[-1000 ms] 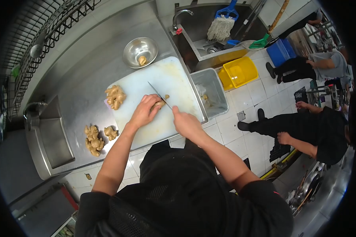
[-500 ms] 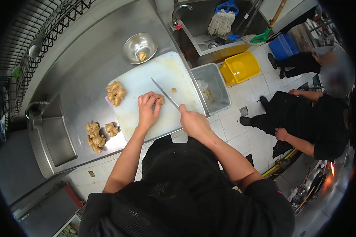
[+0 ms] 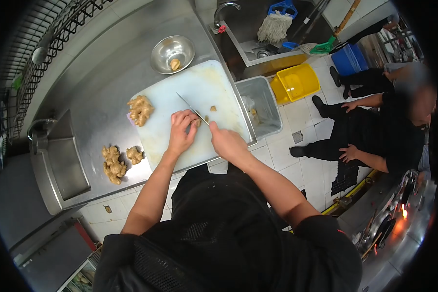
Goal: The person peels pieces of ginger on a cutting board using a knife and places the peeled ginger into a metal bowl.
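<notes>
My left hand (image 3: 182, 131) has its fingers curled down on a small piece of ginger (image 3: 197, 122) on the white cutting board (image 3: 194, 85). In my right hand (image 3: 228, 146) is a knife (image 3: 188, 104), its blade slanting across the board right against that piece. A small ginger bit (image 3: 213, 108) lies on the board beyond the blade. At the board's left edge sits a large ginger root (image 3: 141, 110). Two more, a big root (image 3: 114, 165) and a smaller knob (image 3: 134, 155), rest on the steel counter.
A metal bowl (image 3: 159, 54) with a peeled ginger piece (image 3: 174, 64) stands behind the board. Right of the counter are a grey bin (image 3: 272, 114) and a yellow bucket (image 3: 299, 82). Co-workers in dark clothes (image 3: 360, 129) are at the right, near a lit stove (image 3: 404, 214).
My right hand has brought the knife leftward, up against the ginger under my left fingers. A co-worker at the right has shifted their legs and hands.
</notes>
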`<state>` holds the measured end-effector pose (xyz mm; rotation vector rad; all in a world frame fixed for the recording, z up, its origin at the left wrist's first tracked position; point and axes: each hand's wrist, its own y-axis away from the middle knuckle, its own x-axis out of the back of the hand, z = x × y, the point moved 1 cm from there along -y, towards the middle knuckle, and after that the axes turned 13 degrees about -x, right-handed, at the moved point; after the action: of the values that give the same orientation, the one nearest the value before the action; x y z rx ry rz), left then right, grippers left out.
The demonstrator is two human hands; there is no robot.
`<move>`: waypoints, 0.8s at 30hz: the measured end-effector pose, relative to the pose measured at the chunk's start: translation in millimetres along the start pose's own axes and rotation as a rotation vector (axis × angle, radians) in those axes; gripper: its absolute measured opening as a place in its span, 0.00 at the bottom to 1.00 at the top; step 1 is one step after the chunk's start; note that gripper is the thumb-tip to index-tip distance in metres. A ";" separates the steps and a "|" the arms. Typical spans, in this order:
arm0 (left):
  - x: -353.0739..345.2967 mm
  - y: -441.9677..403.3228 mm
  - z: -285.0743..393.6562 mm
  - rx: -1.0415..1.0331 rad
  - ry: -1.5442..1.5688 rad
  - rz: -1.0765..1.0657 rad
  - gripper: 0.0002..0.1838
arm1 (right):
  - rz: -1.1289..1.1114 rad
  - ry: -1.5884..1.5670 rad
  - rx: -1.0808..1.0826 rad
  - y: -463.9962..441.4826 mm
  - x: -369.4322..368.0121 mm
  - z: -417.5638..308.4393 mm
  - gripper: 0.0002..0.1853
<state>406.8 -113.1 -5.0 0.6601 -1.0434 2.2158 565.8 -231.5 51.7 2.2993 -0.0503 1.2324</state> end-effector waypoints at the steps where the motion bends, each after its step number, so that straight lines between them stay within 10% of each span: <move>1: 1.4 -2.2 -0.2 -0.023 -0.005 -0.016 0.12 | 0.005 -0.038 -0.015 -10.8 0.2 -2.3 0.17; 11: 4.0 -0.8 -4.1 0.059 0.063 0.045 0.15 | 0.106 -0.133 -0.331 20.2 28.4 44.6 0.12; 24: -2.0 -0.1 -1.2 0.009 0.024 0.046 0.17 | -0.128 -0.013 -0.082 33.5 19.4 -6.2 0.13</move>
<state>408.0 -112.7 -6.9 0.6178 -1.0472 2.2632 563.3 -253.4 84.1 2.2035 0.0398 1.1305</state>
